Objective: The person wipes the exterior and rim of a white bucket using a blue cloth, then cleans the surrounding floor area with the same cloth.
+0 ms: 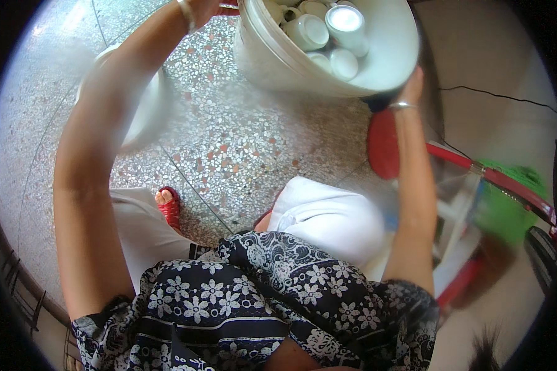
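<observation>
A large white plastic bucket (pixel 278 69) is tilted before me at the top of the head view, its mouth towards me. Several white containers (pixel 306 32), cup-like or jar-like, lie inside it. My left hand (pixel 213 10) is at the bucket's left side, near the picture's top edge; its fingers are partly hidden behind the wall. On the right side, my right hand (pixel 412 88) grips the bucket by its lower rim, with the fingertips out of sight behind it. Each wrist wears a bracelet.
A round white vessel (pixel 149 109) stands on the speckled terrazzo floor (pixel 223 153), partly behind my left forearm. To the right are a red round object (pixel 383 143), a red bar (pixel 506 181), something green (pixel 506 208), a black wheel-like part (pixel 538 259) and a thin dark cable (pixel 496 95).
</observation>
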`<state>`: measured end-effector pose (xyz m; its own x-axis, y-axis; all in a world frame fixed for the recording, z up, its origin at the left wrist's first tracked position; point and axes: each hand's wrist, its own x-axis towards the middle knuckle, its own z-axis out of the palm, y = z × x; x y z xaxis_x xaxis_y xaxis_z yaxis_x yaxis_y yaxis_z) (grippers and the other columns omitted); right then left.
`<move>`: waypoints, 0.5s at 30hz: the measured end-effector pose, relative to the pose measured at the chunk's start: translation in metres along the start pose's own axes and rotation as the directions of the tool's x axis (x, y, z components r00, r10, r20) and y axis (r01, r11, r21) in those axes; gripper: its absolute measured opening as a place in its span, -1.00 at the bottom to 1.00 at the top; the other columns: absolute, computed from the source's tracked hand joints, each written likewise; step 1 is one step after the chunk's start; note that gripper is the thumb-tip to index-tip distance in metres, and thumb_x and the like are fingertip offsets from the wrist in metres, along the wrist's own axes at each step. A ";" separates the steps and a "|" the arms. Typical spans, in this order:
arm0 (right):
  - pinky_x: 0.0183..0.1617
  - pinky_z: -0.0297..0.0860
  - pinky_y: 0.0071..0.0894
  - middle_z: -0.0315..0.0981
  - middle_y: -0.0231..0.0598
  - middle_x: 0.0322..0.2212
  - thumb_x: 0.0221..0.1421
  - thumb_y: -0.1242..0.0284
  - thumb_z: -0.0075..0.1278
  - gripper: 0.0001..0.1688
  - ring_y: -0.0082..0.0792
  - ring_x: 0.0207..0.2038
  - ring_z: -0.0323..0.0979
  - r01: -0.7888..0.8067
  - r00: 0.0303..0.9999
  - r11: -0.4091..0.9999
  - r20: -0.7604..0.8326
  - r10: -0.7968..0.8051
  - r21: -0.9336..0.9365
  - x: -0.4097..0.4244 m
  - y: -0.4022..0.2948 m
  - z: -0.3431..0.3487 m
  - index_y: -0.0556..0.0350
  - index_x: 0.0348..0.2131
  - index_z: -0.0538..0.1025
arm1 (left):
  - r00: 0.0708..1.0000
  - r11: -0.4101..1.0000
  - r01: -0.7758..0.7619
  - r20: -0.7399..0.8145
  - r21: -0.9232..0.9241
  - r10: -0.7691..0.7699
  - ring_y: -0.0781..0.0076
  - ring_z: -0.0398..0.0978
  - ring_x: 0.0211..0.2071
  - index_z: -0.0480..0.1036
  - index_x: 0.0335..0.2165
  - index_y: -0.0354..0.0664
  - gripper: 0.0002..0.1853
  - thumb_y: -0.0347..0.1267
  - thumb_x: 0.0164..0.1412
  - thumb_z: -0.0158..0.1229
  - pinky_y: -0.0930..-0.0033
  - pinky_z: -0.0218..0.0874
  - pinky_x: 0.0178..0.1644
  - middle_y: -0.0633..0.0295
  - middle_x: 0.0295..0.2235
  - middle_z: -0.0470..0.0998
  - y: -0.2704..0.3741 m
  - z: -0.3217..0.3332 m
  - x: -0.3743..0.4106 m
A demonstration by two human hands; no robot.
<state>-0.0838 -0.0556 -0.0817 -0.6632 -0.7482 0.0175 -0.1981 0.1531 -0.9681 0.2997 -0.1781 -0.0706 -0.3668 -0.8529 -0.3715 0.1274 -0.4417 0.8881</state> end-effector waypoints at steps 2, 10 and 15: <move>-0.07 0.27 -0.36 0.36 -0.15 -0.23 0.22 0.37 -0.32 -0.66 -0.33 -0.19 0.33 -0.007 1.000 0.999 -0.019 0.006 -0.046 -0.002 0.002 -0.005 0.28 -0.14 0.28 | 0.996 0.994 -0.077 0.057 0.079 0.073 0.32 0.41 -0.26 0.32 -0.02 0.00 -0.26 0.29 0.12 -0.35 0.13 0.27 -0.20 0.20 -0.19 0.46 -0.001 0.013 0.005; -0.13 0.22 -0.26 0.30 0.13 -0.39 0.20 0.46 -0.36 -0.74 -0.14 -0.31 0.28 0.106 0.974 0.703 -0.069 -0.215 -0.703 -0.130 -0.040 0.028 0.37 -0.27 0.25 | 0.991 0.990 -0.100 -0.080 0.103 0.108 0.40 0.44 -0.26 0.35 -0.03 -0.05 -0.31 0.17 0.21 -0.43 0.28 0.33 -0.35 0.20 -0.21 0.48 -0.003 0.024 0.009; -0.16 0.23 -0.32 0.24 -0.02 -0.47 0.20 0.45 -0.28 -0.78 -0.25 -0.39 0.24 0.218 0.974 0.757 0.185 -0.129 -0.616 -0.188 -0.061 0.041 0.34 -0.31 0.25 | 0.946 0.943 -0.299 -0.086 0.148 0.313 0.28 0.43 -0.22 0.33 -0.06 -0.24 -0.29 0.14 0.22 -0.38 0.26 0.33 -0.27 0.07 -0.20 0.46 -0.013 0.020 -0.008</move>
<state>0.0827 0.0487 -0.0360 -0.4867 -0.8683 0.0958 -0.7390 0.3509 -0.5751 0.2824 -0.1601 -0.0738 -0.2280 -0.9689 -0.0964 0.0932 -0.1203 0.9884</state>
